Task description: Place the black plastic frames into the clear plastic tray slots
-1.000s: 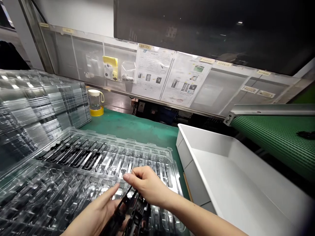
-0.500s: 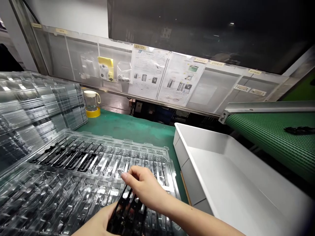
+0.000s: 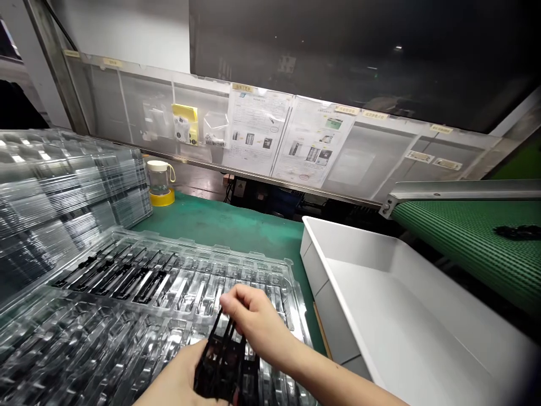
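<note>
A bunch of slim black plastic frames (image 3: 222, 366) is held over the near part of a clear plastic tray (image 3: 177, 313). My left hand (image 3: 181, 372) is wrapped round the lower part of the bunch; some of its fingers are hidden behind the frames. My right hand (image 3: 253, 316) pinches the upper end of the frames between thumb and fingers. Several similar black frames (image 3: 122, 273) lie side by side in the slots at the tray's back left. The slots to their right show clear plastic.
Left of the tray rises a tall stack of clear trays (image 3: 71, 192). A lidded cup (image 3: 159, 177) stands on a yellow roll behind it. A white bin (image 3: 338, 282) is at right, beside a green conveyor (image 3: 465, 242) carrying a dark item. Papers (image 3: 291, 135) hang ahead.
Both hands and the held bunch of black frames have shifted slightly right in view. The frames now stand a little more upright, and the whole scene sits slightly lower.
</note>
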